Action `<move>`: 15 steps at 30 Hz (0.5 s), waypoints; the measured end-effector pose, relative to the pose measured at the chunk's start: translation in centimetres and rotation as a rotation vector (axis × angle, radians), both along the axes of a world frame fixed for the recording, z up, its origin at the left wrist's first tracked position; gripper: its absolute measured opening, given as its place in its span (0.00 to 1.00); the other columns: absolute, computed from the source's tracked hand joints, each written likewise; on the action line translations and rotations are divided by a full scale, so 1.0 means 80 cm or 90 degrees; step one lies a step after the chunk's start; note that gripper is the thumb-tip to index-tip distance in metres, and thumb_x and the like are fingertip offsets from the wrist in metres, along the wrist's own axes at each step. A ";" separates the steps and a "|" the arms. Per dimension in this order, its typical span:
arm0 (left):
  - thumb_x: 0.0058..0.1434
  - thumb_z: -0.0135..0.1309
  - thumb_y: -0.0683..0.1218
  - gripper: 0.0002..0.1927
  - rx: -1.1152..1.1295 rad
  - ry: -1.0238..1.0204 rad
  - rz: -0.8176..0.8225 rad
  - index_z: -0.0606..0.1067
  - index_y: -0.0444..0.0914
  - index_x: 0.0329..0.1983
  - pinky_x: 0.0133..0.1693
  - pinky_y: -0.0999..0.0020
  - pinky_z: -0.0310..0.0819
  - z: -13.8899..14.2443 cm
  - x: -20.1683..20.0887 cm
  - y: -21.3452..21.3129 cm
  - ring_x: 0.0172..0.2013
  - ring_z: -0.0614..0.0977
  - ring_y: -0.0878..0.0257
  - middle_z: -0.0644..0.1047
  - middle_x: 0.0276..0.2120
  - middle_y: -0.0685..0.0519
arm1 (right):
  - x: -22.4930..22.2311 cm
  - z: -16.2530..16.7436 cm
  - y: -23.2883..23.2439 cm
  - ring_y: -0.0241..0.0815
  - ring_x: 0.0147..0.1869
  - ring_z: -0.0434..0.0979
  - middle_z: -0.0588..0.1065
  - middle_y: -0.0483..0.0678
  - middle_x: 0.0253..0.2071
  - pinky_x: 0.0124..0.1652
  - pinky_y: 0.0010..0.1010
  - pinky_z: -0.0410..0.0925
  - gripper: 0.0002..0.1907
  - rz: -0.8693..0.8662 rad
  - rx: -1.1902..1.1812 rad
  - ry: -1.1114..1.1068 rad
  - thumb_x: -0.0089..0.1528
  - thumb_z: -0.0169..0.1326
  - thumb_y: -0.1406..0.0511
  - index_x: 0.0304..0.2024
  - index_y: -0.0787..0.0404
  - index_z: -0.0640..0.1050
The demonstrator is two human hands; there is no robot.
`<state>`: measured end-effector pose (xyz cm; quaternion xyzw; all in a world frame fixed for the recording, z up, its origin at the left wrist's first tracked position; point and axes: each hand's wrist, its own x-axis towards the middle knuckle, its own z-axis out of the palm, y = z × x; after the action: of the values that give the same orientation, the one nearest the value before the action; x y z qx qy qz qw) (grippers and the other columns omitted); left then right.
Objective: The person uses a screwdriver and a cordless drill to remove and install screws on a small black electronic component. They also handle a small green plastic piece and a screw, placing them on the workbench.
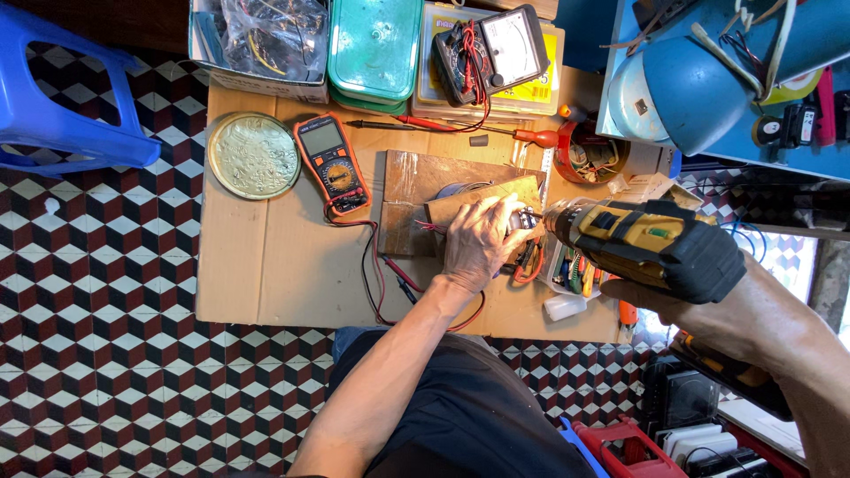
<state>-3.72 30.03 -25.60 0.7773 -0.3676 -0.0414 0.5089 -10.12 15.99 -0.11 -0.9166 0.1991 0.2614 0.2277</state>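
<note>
Nearest the camera, the left hand (478,241) clamps down on a small metal part (522,219) over a wooden block (482,202) on the cardboard sheet (266,265). Further left, a round metal lid (253,155) and an orange multimeter (332,164) sit near the far edge, with bare cardboard open in front of them. To the right, the right hand (673,305) grips a yellow-and-black cordless drill (646,243), its tip touching the part. Tools crowd the sheet's right edge.
</note>
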 end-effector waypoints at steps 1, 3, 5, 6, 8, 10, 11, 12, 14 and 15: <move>0.60 0.64 0.52 0.21 -0.002 -0.001 0.000 0.75 0.39 0.52 0.50 0.59 0.74 0.000 0.000 0.000 0.48 0.82 0.55 0.82 0.45 0.49 | 0.000 0.001 0.000 0.44 0.49 0.82 0.82 0.46 0.50 0.50 0.35 0.73 0.27 0.004 -0.003 0.004 0.53 0.66 0.59 0.55 0.53 0.80; 0.59 0.64 0.52 0.21 -0.009 0.011 -0.003 0.75 0.39 0.52 0.51 0.58 0.74 0.001 0.001 0.000 0.48 0.82 0.55 0.81 0.45 0.49 | 0.002 0.002 0.000 0.44 0.50 0.82 0.82 0.47 0.49 0.50 0.35 0.72 0.27 0.022 -0.006 -0.004 0.53 0.66 0.59 0.55 0.54 0.80; 0.59 0.64 0.52 0.21 -0.009 0.015 -0.003 0.75 0.40 0.52 0.51 0.58 0.74 0.000 0.001 0.000 0.49 0.82 0.54 0.81 0.46 0.48 | 0.004 0.003 0.001 0.45 0.49 0.81 0.82 0.48 0.47 0.49 0.35 0.72 0.27 0.049 -0.006 -0.031 0.52 0.67 0.59 0.54 0.54 0.80; 0.59 0.64 0.51 0.21 -0.005 0.012 -0.003 0.75 0.40 0.52 0.51 0.58 0.74 -0.001 0.001 0.000 0.49 0.82 0.54 0.81 0.47 0.48 | 0.005 0.003 0.002 0.44 0.48 0.82 0.82 0.47 0.47 0.49 0.35 0.72 0.27 0.022 -0.010 -0.005 0.52 0.67 0.59 0.54 0.54 0.80; 0.59 0.64 0.51 0.21 -0.003 0.010 -0.001 0.75 0.40 0.52 0.52 0.58 0.74 -0.003 0.001 -0.001 0.50 0.82 0.54 0.81 0.47 0.48 | 0.007 0.004 0.003 0.43 0.47 0.82 0.82 0.46 0.46 0.48 0.34 0.73 0.26 -0.033 -0.019 0.046 0.53 0.67 0.59 0.54 0.53 0.80; 0.59 0.65 0.51 0.21 -0.008 0.009 0.000 0.75 0.40 0.52 0.52 0.58 0.74 -0.004 0.001 -0.002 0.50 0.82 0.54 0.81 0.48 0.47 | 0.009 0.006 0.003 0.44 0.45 0.82 0.82 0.47 0.43 0.47 0.35 0.72 0.26 -0.001 -0.015 0.009 0.52 0.68 0.60 0.53 0.54 0.81; 0.59 0.65 0.51 0.21 -0.007 0.011 0.000 0.75 0.40 0.52 0.52 0.58 0.74 -0.004 0.001 -0.002 0.50 0.82 0.54 0.81 0.48 0.48 | 0.009 0.006 0.003 0.45 0.44 0.81 0.82 0.47 0.42 0.47 0.36 0.72 0.26 0.015 -0.013 -0.010 0.51 0.68 0.60 0.52 0.55 0.81; 0.59 0.65 0.51 0.21 -0.007 0.012 0.000 0.75 0.40 0.52 0.52 0.58 0.74 -0.005 0.000 -0.002 0.50 0.82 0.54 0.81 0.48 0.48 | 0.011 0.007 0.002 0.46 0.43 0.80 0.82 0.49 0.42 0.46 0.37 0.72 0.25 0.046 -0.009 -0.052 0.50 0.67 0.61 0.51 0.57 0.81; 0.59 0.65 0.51 0.21 -0.004 0.012 -0.002 0.75 0.40 0.52 0.52 0.58 0.74 -0.005 0.000 -0.003 0.50 0.82 0.54 0.81 0.48 0.48 | 0.012 0.006 -0.001 0.48 0.42 0.79 0.81 0.51 0.42 0.44 0.38 0.72 0.25 0.108 -0.002 -0.135 0.48 0.67 0.63 0.48 0.60 0.80; 0.60 0.64 0.51 0.21 -0.002 0.011 -0.005 0.75 0.40 0.52 0.53 0.58 0.74 -0.005 0.001 -0.003 0.50 0.82 0.54 0.81 0.48 0.48 | 0.010 0.006 -0.002 0.46 0.40 0.78 0.81 0.49 0.41 0.40 0.37 0.73 0.25 0.055 -0.008 -0.088 0.49 0.68 0.62 0.49 0.58 0.81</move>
<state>-3.68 29.77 -26.04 0.7746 -0.3662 -0.0498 0.5132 -9.32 15.82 0.40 -0.9415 0.1450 0.2062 0.2237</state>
